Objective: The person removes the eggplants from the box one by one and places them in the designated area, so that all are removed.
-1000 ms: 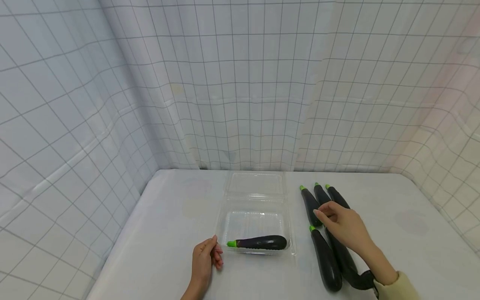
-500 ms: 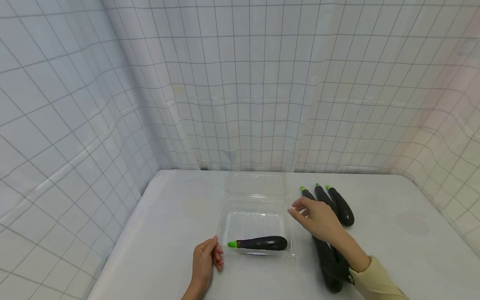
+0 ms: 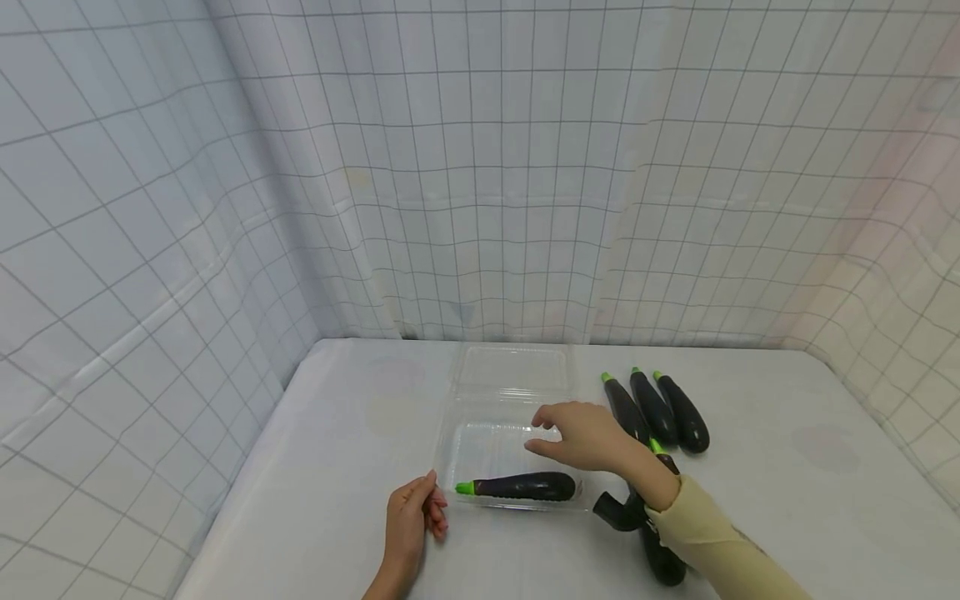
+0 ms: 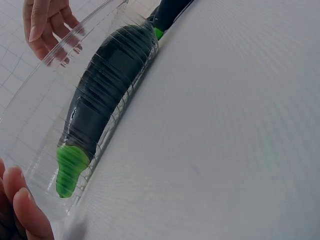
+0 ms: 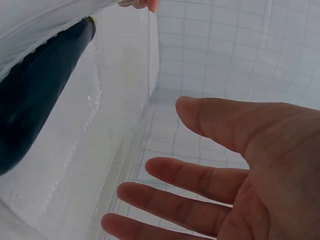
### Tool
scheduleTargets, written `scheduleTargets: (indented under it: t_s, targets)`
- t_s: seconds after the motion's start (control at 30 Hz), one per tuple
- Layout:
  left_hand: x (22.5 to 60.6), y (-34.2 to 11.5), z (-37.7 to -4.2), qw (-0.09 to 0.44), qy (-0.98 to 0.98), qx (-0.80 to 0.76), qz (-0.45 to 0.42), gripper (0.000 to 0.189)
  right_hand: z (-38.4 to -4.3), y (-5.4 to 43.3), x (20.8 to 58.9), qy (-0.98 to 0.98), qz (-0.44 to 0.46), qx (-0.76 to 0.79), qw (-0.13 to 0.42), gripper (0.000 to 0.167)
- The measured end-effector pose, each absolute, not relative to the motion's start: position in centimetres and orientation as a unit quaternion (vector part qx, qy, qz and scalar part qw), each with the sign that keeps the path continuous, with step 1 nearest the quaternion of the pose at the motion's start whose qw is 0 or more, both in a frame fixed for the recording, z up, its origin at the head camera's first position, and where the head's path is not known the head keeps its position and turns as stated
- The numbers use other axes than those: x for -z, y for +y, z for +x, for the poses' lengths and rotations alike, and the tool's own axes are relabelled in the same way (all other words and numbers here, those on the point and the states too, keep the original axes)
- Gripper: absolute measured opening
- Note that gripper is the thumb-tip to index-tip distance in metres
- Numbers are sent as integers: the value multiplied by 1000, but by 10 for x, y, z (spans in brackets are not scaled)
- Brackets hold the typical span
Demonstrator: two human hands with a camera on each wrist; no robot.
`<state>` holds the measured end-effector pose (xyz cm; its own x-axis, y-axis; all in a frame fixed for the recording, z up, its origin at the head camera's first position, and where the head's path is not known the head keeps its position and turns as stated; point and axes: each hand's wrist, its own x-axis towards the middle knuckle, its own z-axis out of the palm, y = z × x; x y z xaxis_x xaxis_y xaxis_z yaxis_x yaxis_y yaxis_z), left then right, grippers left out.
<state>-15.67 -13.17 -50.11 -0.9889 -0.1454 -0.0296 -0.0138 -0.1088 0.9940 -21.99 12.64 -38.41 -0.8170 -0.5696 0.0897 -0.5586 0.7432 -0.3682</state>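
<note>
A dark eggplant (image 3: 525, 487) with a green stem lies lengthwise along the front of an open clear plastic box (image 3: 487, 437). In the left wrist view the same eggplant (image 4: 107, 80) shows through the ribbed wall. My left hand (image 3: 408, 517) pinches the box's rim at its front left corner. Above the box's right half hovers my right hand (image 3: 581, 433), thumb and fingers apart and nothing between them; the right wrist view shows this hand (image 5: 240, 175) bare too. Right of the box lie several more eggplants (image 3: 682, 412), some partly hidden by the right forearm.
The box's clear lid (image 3: 513, 368) lies folded back behind it. A white cloth covers the table (image 3: 337, 433). Checked white curtains (image 3: 480, 208) hang behind and at both sides. A black wrist mount (image 3: 618, 510) sticks out from under the right wrist.
My right hand has moved left, from over the eggplants at the right to above the box, holding nothing. The left hand and the eggplant in the box have stayed put.
</note>
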Motion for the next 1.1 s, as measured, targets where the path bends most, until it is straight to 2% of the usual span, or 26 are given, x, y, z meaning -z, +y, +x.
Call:
scheduleTargets:
  t_s: [0.3, 0.57, 1.1]
  targets:
    - [498, -133, -157, 23, -660, 748, 65, 48, -232, 106, 387, 929, -334, 139, 82, 33]
    - [498, -133, -157, 26, -661, 747, 65, 50, -242, 94, 395, 924, -336, 115, 140, 37]
    - [502, -134, -159, 25, -664, 744, 64, 48, -243, 81, 402, 929, -301, 77, 203, 38]
